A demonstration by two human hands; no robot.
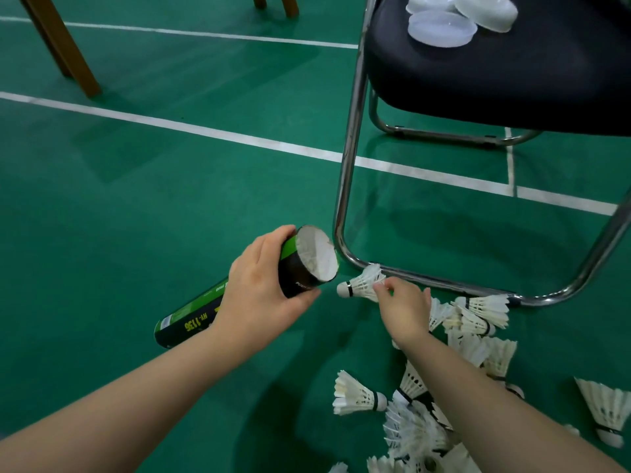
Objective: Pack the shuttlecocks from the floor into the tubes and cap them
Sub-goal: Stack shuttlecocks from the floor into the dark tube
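Just left of the chair's [348, 165] chrome front leg, the black-and-green tube [296, 273] lies at a slant, its uncapped mouth raised toward the bend of that leg and showing white inside. The left hand [263, 288] wraps around the tube close to the mouth, thumb below and fingers curled over the top. Whether the tube's far end rests on the floor cannot be told.

Between the mouth and the chair's floor rail, the right hand [404, 307] pinches one shuttlecock [360, 285] by its feather skirt with thumb and fingertips. Its cork points at the tube's rim, just beside it and still outside.

Along the near side of the same rail, and trailing away from the chair toward the person, a loose heap of white shuttlecocks [478, 322] lies on the green court floor [170, 182], some on their sides and some piled over each other.

On the chair's dark seat sit several translucent plastic caps [442, 29], overlapping. Well left of the chair, white court lines [205, 131] cross the floor, and brown wooden legs [58, 42] stand beyond them.
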